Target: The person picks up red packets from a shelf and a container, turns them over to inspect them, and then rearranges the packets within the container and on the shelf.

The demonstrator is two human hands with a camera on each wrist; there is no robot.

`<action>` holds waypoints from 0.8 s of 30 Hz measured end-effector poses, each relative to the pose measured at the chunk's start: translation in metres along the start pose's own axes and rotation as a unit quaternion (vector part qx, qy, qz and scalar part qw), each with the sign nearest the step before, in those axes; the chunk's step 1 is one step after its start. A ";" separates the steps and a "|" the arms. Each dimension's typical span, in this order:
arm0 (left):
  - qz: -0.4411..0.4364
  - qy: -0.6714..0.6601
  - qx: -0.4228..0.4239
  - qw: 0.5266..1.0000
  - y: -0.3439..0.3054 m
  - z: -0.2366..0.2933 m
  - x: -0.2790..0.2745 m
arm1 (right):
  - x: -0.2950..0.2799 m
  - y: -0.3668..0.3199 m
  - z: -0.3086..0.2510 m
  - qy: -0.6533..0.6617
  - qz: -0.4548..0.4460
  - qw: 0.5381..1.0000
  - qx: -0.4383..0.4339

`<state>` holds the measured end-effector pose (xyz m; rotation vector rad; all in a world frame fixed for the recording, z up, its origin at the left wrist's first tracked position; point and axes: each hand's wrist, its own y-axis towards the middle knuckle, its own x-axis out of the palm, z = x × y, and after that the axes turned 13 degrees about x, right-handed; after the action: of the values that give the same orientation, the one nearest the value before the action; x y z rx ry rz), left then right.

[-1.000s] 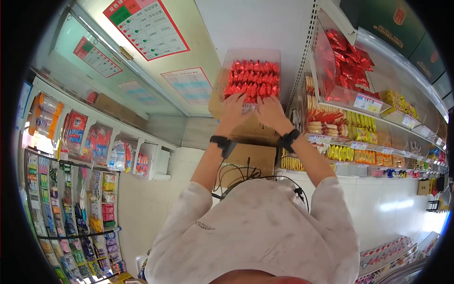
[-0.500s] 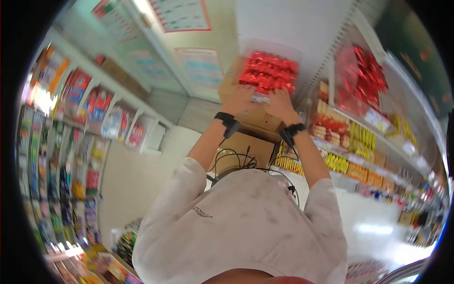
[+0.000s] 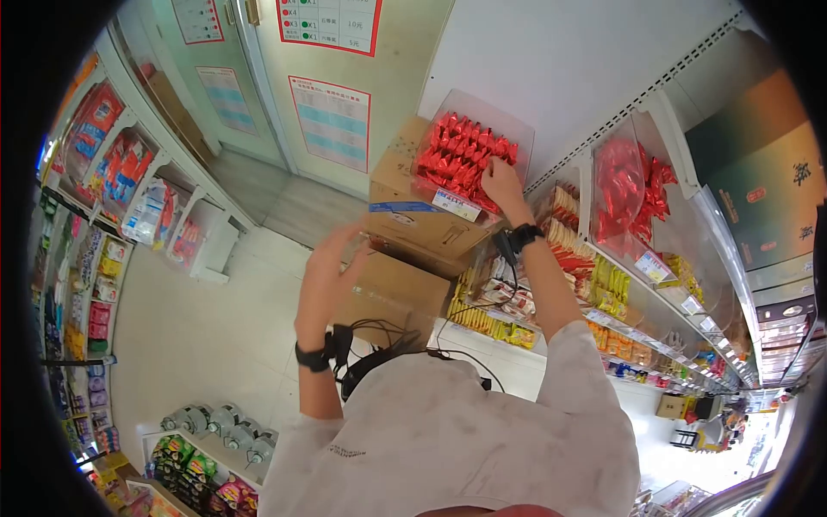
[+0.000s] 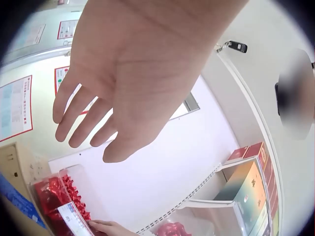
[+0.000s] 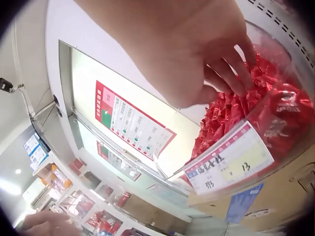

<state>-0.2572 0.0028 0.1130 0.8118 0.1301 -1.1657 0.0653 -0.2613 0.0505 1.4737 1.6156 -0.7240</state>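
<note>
1. Touching the red packets point(image 3: 461, 146) at the upper centre of the head view is the right hand point(image 3: 504, 183); in the right wrist view we see its fingers slightly apart and softly bent, tips down among the foil.
2. Left of the frame's centre we find the left hand point(image 3: 330, 274), its fingers extended and a little apart, away from the packets; the left wrist view shows us its bare palm.
3. The packets stand in rows inside a clear bin point(image 3: 522, 129), and we see a price label point(image 3: 457, 205) on its front.
4. We see the bin resting on a cardboard box point(image 3: 405, 226), with another box point(image 3: 388, 289) below, near the centre.
5. Around these we see a white wall point(image 3: 517, 52) at the top, a printed notice point(image 3: 332, 121) at the upper left, shelves of packaged snacks on the right, pale floor point(image 3: 198, 302) at the left, and large bottles point(image 3: 224, 422) at the lower left.
</note>
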 end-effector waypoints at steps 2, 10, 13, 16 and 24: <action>0.018 0.021 -0.001 1.000 -0.015 0.000 -0.012 | 0.030 0.041 0.027 0.024 0.083 0.988 -0.130; 0.012 0.053 -0.086 0.995 -0.059 -0.001 -0.033 | 0.036 0.095 0.045 -0.112 -0.116 0.983 -0.091; 0.021 0.056 -0.100 0.993 -0.065 0.000 -0.038 | 0.033 0.110 0.048 -0.114 -0.094 0.987 -0.070; 0.030 0.065 -0.102 0.992 -0.070 0.001 -0.041 | 0.041 0.117 0.059 -0.104 0.032 0.991 -0.073; 0.036 0.104 -0.122 0.987 -0.073 0.003 -0.046 | 0.033 0.110 0.032 -0.250 0.000 0.968 0.024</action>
<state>-0.3397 0.0245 0.1014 0.7130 0.4048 -0.9738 0.1795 -0.2543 0.0179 1.1970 1.2166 -1.0449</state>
